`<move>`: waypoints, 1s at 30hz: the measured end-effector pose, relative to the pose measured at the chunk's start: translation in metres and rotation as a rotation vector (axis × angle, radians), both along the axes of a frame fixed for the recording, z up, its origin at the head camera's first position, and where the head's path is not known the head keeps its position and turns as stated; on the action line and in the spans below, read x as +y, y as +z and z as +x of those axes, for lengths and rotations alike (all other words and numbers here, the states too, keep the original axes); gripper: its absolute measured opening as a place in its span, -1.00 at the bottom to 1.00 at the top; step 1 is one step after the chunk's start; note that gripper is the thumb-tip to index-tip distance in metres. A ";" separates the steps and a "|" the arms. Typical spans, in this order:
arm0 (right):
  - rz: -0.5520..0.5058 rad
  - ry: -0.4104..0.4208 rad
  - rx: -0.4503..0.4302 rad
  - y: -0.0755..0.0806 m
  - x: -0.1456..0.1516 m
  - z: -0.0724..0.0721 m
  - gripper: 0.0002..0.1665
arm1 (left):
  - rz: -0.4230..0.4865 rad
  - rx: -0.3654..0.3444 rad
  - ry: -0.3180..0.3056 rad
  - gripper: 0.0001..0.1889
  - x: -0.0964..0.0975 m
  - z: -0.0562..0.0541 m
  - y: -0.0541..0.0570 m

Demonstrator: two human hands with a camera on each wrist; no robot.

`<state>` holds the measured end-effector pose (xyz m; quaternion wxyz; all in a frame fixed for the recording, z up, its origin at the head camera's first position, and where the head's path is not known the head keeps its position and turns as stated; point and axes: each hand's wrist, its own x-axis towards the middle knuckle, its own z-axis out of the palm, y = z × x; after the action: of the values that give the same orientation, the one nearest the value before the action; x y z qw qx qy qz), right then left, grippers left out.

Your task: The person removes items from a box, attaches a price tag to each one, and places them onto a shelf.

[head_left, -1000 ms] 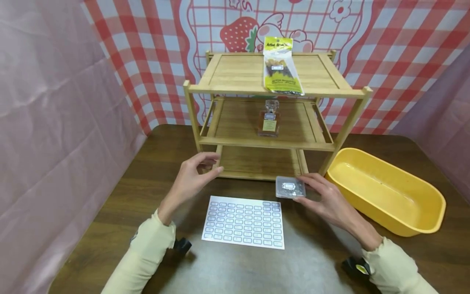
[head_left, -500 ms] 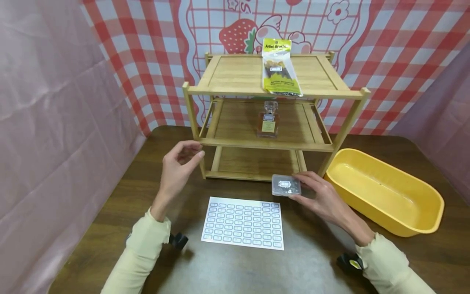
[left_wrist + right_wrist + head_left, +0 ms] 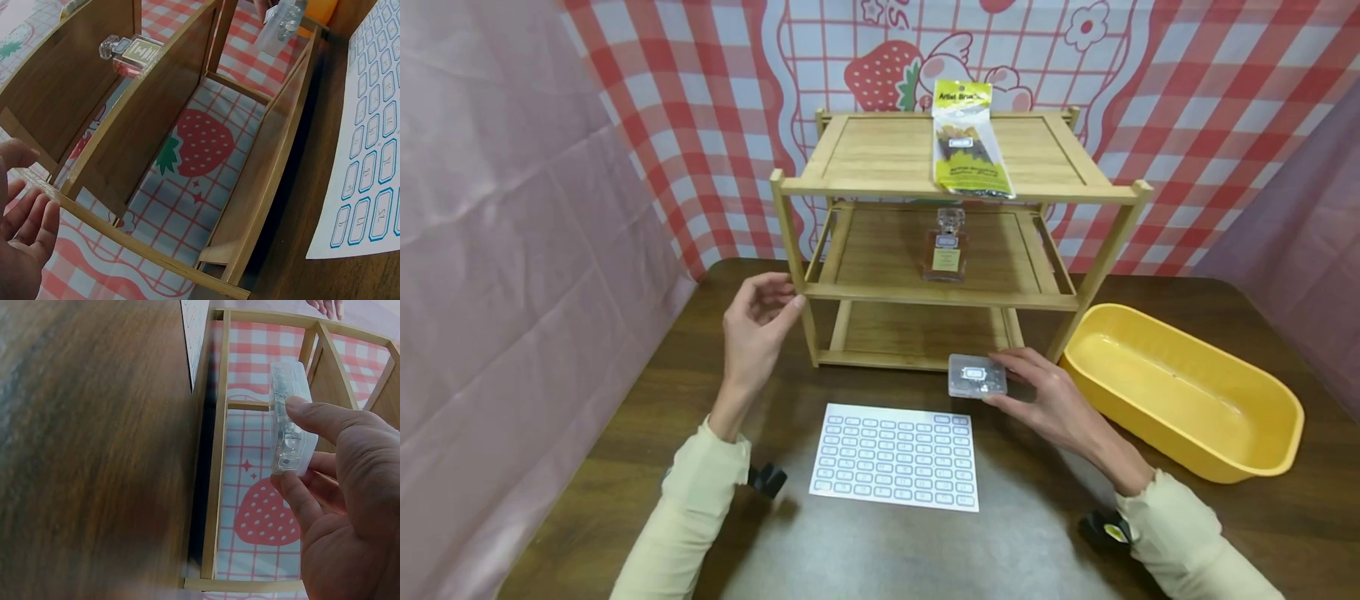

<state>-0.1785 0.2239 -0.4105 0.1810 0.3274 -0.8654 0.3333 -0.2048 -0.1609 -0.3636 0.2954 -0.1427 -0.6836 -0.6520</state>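
Note:
A small clear plastic box (image 3: 977,376) with a label on its lid hangs in front of the bottom shelf. My right hand (image 3: 1052,404) pinches its right end between thumb and fingers. Small shiny pieces show through the wall of the box (image 3: 290,419) in the right wrist view; what they are I cannot tell. Beside the left front post of the wooden shelf rack (image 3: 940,296) is my left hand (image 3: 752,333), its fingers loosely bent and holding nothing. In the left wrist view the fingers (image 3: 37,225) lie close to the post; whether they touch it I cannot tell.
A label sheet (image 3: 893,457) lies on the table before the rack. On the top shelf rests a packet of artist brushes (image 3: 970,154); a perfume bottle (image 3: 945,250) stands on the middle shelf. A yellow plastic basin (image 3: 1180,392) sits at the right.
My left hand has moved left, from in front of the bottom shelf to the left post. The right hand has shifted slightly left with the box.

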 end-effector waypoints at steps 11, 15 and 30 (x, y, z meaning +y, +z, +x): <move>0.009 -0.006 -0.004 -0.001 0.000 -0.004 -0.34 | -0.004 -0.011 0.038 -0.60 0.001 -0.012 -0.001; 0.003 -0.005 -0.005 -0.001 -0.001 -0.004 -0.36 | 0.006 -0.012 0.022 -0.60 0.002 -0.016 -0.001; 0.015 -0.025 -0.016 -0.003 -0.004 -0.014 -0.37 | -0.020 -0.017 -0.003 -0.59 0.004 -0.023 0.001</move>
<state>-0.1920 0.2197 -0.4133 0.1757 0.3152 -0.8734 0.3272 -0.2280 -0.1572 -0.3629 0.2872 -0.1412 -0.6924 -0.6466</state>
